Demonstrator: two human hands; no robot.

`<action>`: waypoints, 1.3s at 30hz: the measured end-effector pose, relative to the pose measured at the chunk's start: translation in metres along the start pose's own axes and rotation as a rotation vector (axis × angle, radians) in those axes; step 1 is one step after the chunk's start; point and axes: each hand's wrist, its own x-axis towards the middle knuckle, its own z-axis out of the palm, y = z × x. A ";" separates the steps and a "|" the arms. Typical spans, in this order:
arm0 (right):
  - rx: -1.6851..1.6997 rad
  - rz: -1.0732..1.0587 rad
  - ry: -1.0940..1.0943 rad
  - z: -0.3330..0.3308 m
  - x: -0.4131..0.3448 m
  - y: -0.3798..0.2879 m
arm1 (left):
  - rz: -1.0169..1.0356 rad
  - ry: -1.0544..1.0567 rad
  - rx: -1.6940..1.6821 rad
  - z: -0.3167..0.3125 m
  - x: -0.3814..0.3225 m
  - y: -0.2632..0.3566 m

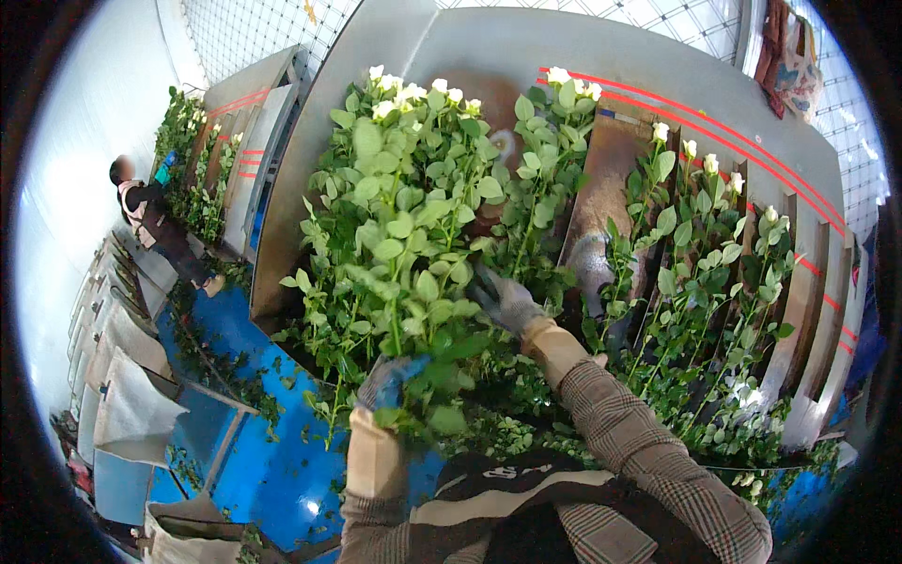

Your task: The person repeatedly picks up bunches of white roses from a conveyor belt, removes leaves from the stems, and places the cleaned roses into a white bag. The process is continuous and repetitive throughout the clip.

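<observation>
My left hand, in a grey and blue glove, is closed around the lower stem of a white rose. That stem stands upright, and its leaves are blurred in front of the bunch. Blurred green leaves also cover part of this hand's right side. My right hand, in a grey glove, reaches in beside the foliage with its fingers apart. Leaves lie close to its fingertips, and I see nothing held in it. Before me, a thick pile of white roses leans against a metal sorting bench.
On the right, narrow slots with metal dividers hold several more roses. Fallen leaves lie on the blue floor. Fabric-lined bins stand at the left. A co-worker stands at another bench. Bags hang at upper right.
</observation>
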 end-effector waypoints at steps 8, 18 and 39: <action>0.166 -0.111 0.365 0.010 -0.002 0.087 | -0.121 -0.031 -0.568 -0.020 -0.044 -0.010; 0.628 0.041 0.165 -0.054 -0.064 -0.099 | -0.196 -0.109 -1.033 0.002 -0.005 0.032; 0.215 0.038 0.902 -0.189 -0.031 0.024 | -0.271 -0.028 -0.804 -0.019 -0.063 -0.005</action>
